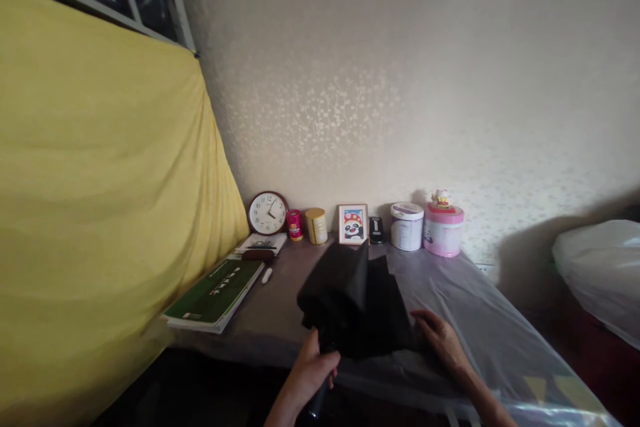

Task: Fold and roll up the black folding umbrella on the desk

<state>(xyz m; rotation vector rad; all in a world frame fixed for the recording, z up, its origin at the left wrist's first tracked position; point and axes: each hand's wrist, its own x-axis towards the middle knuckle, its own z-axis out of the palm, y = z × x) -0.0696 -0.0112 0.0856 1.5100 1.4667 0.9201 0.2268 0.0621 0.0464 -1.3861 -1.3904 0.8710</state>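
A black folding umbrella with loose, partly unfurled fabric is held above the front of the table. My left hand wraps round its dark handle, whose lower end shows beneath my fist. Toward the right, one flap of the canopy spreads out flat. At that flap's right edge is my right hand, its thumb and fingers closed together on the fabric's rim. The fingertips there are partly lost against the black cloth.
A green book lies on the table at left, near a small white object. Along the wall stand a clock, a pink can, a yellow can, a framed panda picture and two tubs. A yellow curtain hangs left.
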